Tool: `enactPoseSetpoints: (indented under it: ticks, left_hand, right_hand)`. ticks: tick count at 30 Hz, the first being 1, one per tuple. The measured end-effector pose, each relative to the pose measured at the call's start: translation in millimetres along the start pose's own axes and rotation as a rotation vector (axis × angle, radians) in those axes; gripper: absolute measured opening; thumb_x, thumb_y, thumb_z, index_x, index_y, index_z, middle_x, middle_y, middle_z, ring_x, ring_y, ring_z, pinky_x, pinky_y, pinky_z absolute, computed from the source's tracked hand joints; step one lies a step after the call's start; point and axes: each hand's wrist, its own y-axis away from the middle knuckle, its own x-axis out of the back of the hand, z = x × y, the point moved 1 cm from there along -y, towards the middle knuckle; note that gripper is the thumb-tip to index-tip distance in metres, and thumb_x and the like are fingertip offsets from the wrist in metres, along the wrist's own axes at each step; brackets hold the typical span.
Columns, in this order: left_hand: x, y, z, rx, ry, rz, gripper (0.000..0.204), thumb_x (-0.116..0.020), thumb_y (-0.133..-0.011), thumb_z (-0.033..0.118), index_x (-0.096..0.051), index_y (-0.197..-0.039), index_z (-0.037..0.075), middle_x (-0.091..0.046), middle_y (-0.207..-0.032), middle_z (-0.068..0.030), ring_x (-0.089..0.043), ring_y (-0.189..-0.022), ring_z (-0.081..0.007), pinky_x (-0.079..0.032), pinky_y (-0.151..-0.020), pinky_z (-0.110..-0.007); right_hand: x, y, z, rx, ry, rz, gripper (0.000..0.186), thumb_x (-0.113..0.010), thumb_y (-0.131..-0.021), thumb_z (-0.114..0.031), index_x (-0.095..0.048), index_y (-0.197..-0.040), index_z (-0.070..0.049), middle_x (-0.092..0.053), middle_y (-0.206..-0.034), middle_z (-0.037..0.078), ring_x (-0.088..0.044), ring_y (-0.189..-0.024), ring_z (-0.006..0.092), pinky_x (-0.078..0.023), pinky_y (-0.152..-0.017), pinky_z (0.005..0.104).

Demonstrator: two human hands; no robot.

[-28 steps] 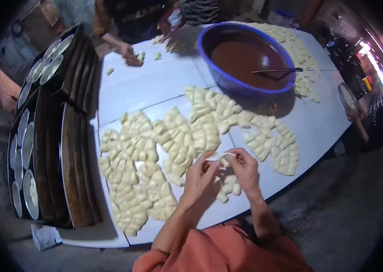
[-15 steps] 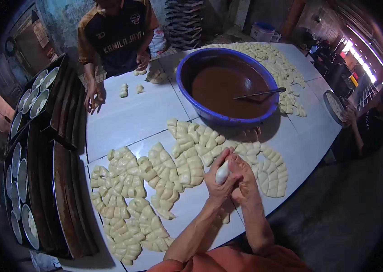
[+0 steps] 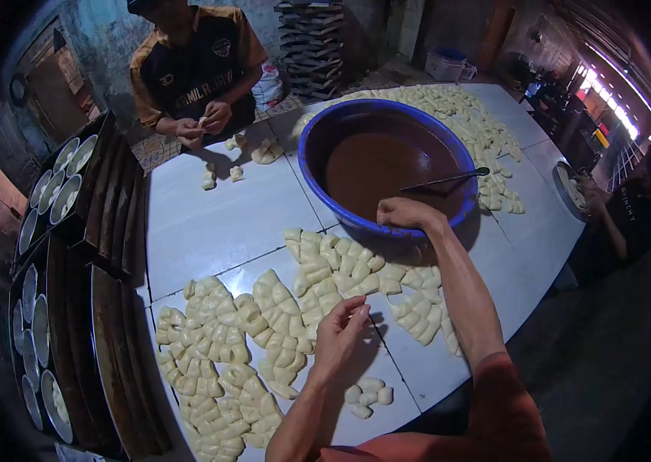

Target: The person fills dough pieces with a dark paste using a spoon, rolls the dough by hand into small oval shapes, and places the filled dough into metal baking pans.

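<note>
My right hand (image 3: 406, 214) reaches over the near rim of a blue basin (image 3: 325, 189) holding smooth brown paste (image 3: 375, 165). Its fingers curl down at the paste, their tips hidden. A long-handled dark utensil (image 3: 449, 180) leans in the basin, apart from that hand. My left hand (image 3: 339, 333) hovers above the table, fingers loosely bent and apart, nothing seen in them. Beside it lie pale dough pieces (image 3: 275, 300), pressed together in wide scored patches. Several smooth white dough balls (image 3: 368, 394) sit by my left forearm.
Racks of round metal tins (image 3: 56, 404) stand along the left. Across the table (image 3: 210, 219) a person (image 3: 202, 77) handles a small piece of dough. More dough pieces (image 3: 449, 108) lie behind the basin. At right another person (image 3: 626, 208) holds a round pan (image 3: 570, 189).
My hands have parted; the white dough ball they pressed is no longer in them. The right moved up to the basin, the left slightly down and left. The co-worker's hands came together.
</note>
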Motion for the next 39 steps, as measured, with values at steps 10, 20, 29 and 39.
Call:
enactPoseSetpoints:
  ticks: [10, 20, 29, 39]
  left_hand:
    - [-16, -13, 16, -0.012, 0.124, -0.068, 0.037, -0.059, -0.099, 0.028, -0.06, -0.125, 0.001, -0.067, -0.114, -0.0058, -0.063, -0.094, -0.0126, -0.048, -0.078, -0.025]
    - [-13, -9, 0, 0.083, 0.669, -0.089, 0.032, -0.057, -0.1, 0.03, -0.06, -0.12, 0.006, -0.066, -0.11, -0.0043, -0.064, -0.098, -0.0163, -0.051, -0.092, -0.036]
    - [16, 31, -12, -0.065, 0.349, 0.23, 0.032, -0.07, -0.092, 0.019, -0.066, -0.115, -0.003, -0.07, -0.097, -0.0085, -0.067, -0.087, -0.014, -0.055, -0.078, -0.026]
    - [45, 39, 20, 0.075, 0.155, 0.076, 0.026, -0.071, -0.091, 0.024, -0.068, -0.107, 0.002, -0.069, -0.094, -0.0061, -0.066, -0.082, -0.0128, -0.054, -0.068, -0.025]
  right_hand:
    - [9, 66, -69, 0.045, -1.253, 0.111, 0.012, -0.06, -0.097, -0.018, -0.058, -0.097, -0.006, -0.062, -0.083, 0.001, -0.063, -0.076, 0.0096, -0.054, -0.067, 0.0241]
    - [-101, 151, -73, -0.039, -1.608, 0.192, 0.013, -0.06, -0.097, -0.016, -0.057, -0.106, -0.007, -0.061, -0.09, -0.001, -0.063, -0.081, 0.007, -0.054, -0.071, 0.0222]
    - [-162, 197, -129, 0.183, -0.409, 0.612, 0.029, -0.072, -0.084, -0.005, -0.068, -0.113, -0.004, -0.055, -0.126, 0.014, -0.066, -0.1, 0.0236, -0.055, -0.077, 0.0318]
    - [-158, 210, -143, 0.069, -0.877, 0.35, 0.024, -0.068, -0.091, -0.011, -0.069, -0.111, 0.003, -0.066, -0.108, 0.009, -0.063, -0.09, 0.0144, -0.051, -0.08, 0.0282]
